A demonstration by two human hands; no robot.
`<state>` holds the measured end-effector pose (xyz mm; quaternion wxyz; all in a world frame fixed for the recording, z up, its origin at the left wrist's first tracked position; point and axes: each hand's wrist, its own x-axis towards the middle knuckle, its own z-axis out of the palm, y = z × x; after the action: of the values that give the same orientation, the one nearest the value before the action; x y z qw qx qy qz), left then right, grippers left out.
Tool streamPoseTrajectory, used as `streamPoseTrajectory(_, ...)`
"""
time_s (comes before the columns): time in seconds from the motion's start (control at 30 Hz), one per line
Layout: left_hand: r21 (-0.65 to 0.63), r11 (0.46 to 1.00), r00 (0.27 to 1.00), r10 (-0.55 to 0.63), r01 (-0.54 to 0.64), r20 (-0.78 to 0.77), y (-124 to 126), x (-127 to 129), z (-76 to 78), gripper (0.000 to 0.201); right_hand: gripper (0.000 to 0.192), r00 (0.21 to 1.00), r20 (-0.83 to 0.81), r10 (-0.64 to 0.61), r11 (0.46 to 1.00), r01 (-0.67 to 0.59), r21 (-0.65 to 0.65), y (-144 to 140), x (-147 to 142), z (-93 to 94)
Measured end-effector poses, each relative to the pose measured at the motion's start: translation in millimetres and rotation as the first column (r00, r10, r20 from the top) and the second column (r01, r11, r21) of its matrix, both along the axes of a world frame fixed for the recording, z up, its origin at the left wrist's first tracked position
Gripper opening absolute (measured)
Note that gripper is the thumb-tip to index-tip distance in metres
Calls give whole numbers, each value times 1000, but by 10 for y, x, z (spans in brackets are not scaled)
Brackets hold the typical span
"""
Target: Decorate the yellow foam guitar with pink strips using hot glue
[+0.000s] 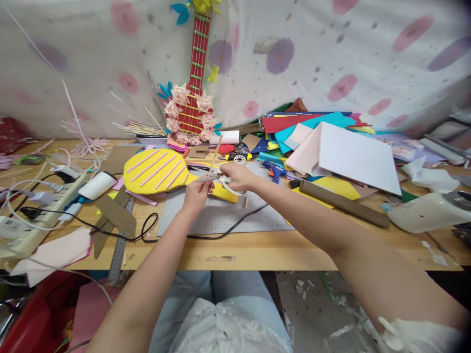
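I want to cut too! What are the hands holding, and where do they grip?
The right hand grips scissors by the white handles. The left hand pinches a thin wooden stick near its lower end.

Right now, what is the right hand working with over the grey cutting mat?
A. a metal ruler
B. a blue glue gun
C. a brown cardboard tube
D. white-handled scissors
D: the right hand grips white-handled scissors whose blades meet a thin wooden stick steadied by the left hand above the grey cutting mat; the blue glue gun lies untouched behind.
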<state>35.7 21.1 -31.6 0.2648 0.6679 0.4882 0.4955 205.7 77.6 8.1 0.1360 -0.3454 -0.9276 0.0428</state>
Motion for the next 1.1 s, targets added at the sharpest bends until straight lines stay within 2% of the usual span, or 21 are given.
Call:
streamPoseTrajectory(0.13, -26, 996, 996, -84, 84, 11, 20, -40, 10, 30, 23, 1000, -1, -16, 1000, 16, 0, -18, 0, 6)
streamPoseTrajectory(0.27, -70, 995, 997, -73, 74, 12, 5, -75, -13, 32, 24, 997, 56, -57, 998, 58, -11, -86, 7, 30)
streamPoseTrajectory(0.43, -44, 998, 998, 42, -44, -52, -26, -39, 8, 29, 27, 982, 106, -154, 988, 154, 8, -126, -10, 57)
streamPoseTrajectory(0.53, -12, 986, 985, 167, -167, -46, -52, 30, 34, 24, 30, 975, 108, -194, 981, 194, 7, -131, -32, 55)
streamPoseTrajectory(0.6, 4, 968, 968, 251, -251, -24, -68, 71, 38, 21, 30, 977, 92, -193, 981, 193, 8, -128, -37, 45)
streamPoseTrajectory(0.67, 14, 962, 962, 273, -273, -12, -75, 95, 33, 21, 26, 984, 69, -165, 986, 165, 8, -113, -27, 29)
streamPoseTrajectory(0.77, 19, 979, 979, 202, -201, -14, -59, 97, 21, 23, 22, 995, 33, -95, 995, 95, 3, -73, 9, 3)
streamPoseTrajectory(0.93, -54, 999, 1000, 2, -2, 13, 8, 49, -15, 29, 19, 1000, -2, -21, 999, 21, -27, -27, 70, -16)
streamPoseTrajectory(1.1, -94, 987, 989, -124, 131, 77, 47, -4, -41, 32, 21, 998, 35, -55, 998, 56, -36, -70, 82, 0)
